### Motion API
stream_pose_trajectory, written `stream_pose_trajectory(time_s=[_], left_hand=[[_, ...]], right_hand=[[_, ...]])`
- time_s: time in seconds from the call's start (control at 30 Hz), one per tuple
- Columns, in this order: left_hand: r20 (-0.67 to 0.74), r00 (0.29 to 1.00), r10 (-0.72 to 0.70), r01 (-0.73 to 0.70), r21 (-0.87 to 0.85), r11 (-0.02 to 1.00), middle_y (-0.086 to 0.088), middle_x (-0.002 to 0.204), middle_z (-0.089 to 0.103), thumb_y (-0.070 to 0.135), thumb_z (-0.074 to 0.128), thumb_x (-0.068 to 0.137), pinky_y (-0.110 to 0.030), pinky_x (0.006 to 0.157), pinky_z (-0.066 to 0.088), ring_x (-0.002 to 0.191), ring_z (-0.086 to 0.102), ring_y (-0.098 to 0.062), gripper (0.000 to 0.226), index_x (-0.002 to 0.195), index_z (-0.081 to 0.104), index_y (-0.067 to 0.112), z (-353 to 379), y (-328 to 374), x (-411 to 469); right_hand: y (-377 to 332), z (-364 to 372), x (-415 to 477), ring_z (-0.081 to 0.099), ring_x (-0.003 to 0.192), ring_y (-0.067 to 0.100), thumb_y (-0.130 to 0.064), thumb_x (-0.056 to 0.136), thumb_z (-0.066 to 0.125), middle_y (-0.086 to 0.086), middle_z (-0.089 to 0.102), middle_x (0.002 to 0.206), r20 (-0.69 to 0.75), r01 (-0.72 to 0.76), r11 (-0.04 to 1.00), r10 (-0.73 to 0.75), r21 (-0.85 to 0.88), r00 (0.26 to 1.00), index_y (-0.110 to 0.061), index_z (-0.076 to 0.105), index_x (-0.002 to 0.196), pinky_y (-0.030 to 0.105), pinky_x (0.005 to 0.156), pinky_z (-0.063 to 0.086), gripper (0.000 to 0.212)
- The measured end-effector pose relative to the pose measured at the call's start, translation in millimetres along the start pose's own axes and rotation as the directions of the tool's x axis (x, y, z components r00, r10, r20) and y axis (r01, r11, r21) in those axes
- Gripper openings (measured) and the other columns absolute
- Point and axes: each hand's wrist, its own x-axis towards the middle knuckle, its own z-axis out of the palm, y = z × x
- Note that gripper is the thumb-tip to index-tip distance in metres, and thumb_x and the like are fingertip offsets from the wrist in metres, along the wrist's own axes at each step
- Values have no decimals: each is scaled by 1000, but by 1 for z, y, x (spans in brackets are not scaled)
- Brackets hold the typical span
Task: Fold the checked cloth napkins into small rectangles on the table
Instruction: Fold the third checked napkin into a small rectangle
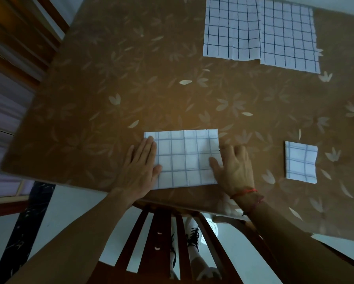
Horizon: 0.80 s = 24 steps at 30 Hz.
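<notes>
Left hand (140,167): fingers straight, together, pressing folded napkin (186,158).
Right hand (235,171): fingers straight, slightly apart, thumb on napkin's right edge.

Dim, warm indoor light, brightest on the table (172,111) just beyond the folded napkin (186,158) and falling off toward the left edge. White cloth reads bluish. The right hand (236,171) is smeared by motion blur; the left hand (141,167) is sharper. Wide-angle distortion bows the table's edges
</notes>
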Motion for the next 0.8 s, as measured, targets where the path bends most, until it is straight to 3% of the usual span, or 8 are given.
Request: stream_pose_trajectory(time_s=[0.07, 0.13, 0.23, 0.47, 0.8], left_hand=[[-1, 1000, -3, 3, 1, 1000, -10, 161, 4, 48, 18, 96, -48, 119, 8, 149, -1, -20, 70, 152, 13, 6, 1, 1, 0], [-18, 1000, -4, 4, 6, 1000, -12, 161, 9, 47, 19, 97, -48, 118, 10, 149, 4, -21, 69, 152, 17, 5, 1, 1, 0], [-32, 999, 20, -20, 19, 1000, -14, 159, 14, 48, 14, 99, -48, 118, 10, 148, 10, -23, 69, 151, 22, 3, 1, 0, 0], [-60, 997, 49, -44, 78, 996, -17, 159, 12, 46, 9, 99, -50, 117, 12, 148, 10, -26, 69, 151, 20, 1, 5, 0, -1], [-53, 998, 23, -21, 41, 999, -16, 159, 13, 48, 18, 97, -51, 116, 13, 148, 9, -26, 71, 151, 20, 2, 5, 1, 2]], right_hand=[[-18, 14, -13, 49, 117, 33, -45, 86, 56, 17, 48, 132, 9, 233, 971, -233, -51, 973, -13, 48, 133, 47, 95, 48, 58], [-38, 34, -31, 32, 139, 36, -49, 89, 49, 21, 31, 151, 117, 402, 914, -393, -64, 912, -9, 34, 145, 48, 110, 34, 70], [-56, 59, -51, 18, 146, 37, -53, 97, 37, 25, 19, 156, 177, 545, 834, -525, -91, 833, 0, 26, 149, 50, 117, 22, 75], [-69, 83, -61, 3, 149, 31, -58, 100, 16, 21, 7, 159, 300, 584, 807, -536, -94, 789, 1, 14, 151, 48, 120, 16, 78], [-52, 80, -60, 3, 149, 32, -64, 96, 23, 22, 6, 159, 252, 548, 826, -507, -128, 824, 0, 14, 152, 46, 121, 11, 85]])
